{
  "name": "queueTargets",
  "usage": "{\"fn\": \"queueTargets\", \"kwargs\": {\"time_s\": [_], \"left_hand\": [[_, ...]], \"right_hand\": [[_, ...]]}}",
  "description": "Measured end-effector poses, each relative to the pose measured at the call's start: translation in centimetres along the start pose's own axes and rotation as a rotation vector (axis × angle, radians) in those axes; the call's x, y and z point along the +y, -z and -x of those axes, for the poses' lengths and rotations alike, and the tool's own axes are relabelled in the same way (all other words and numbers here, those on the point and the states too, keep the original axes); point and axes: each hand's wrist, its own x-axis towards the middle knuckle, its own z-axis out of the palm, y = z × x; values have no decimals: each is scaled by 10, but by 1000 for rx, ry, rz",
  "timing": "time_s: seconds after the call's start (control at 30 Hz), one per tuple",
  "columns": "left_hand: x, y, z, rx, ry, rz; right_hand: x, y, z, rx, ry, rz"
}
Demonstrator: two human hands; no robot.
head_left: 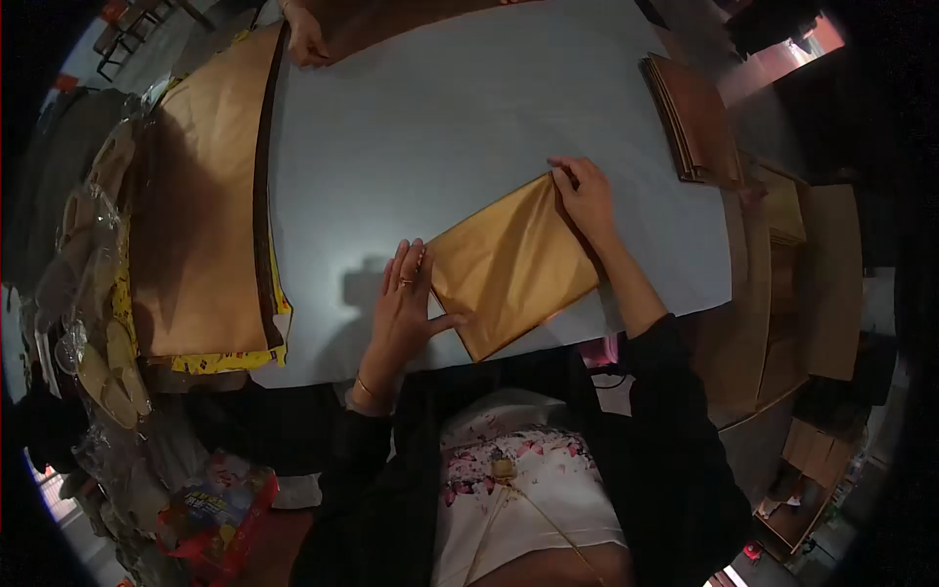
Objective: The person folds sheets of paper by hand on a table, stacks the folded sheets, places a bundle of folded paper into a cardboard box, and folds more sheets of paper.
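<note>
A flat, shiny gold folded sheet (514, 269) lies at an angle on the grey-blue tabletop (421, 127) near its front edge. I cannot tell whether it is paper, foil or cloth. My left hand (399, 303) is at its left side, fingers stretched out along the edge and thumb resting on the lower left part. At the upper right corner, my right hand (587, 205) has bent fingers closed on the sheet's edge. Part of the right-hand edge is hidden under that hand.
Large brown sheets (210, 196) are stacked at the left, with yellow printed material (230, 362) beneath. Folded brown pieces (694, 117) sit at the right edge. Another person's hand (305, 39) is at the far side. An open cardboard box (827, 284) stands at the right.
</note>
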Motion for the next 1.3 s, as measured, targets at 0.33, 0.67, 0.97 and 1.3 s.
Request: {"fn": "queueTargets", "kwargs": {"time_s": [0.33, 0.67, 0.97, 1.3], "left_hand": [[10, 2, 7, -18, 62, -83], [12, 3, 8, 0, 76, -124], [47, -8, -10, 189, 187, 30], [66, -52, -34, 214, 226, -206]], "right_hand": [[0, 2, 0, -37, -90, -71], [0, -1, 1, 35, 45, 36], [1, -2, 1, 42, 90, 91], [1, 1, 2, -17, 53, 57]]}}
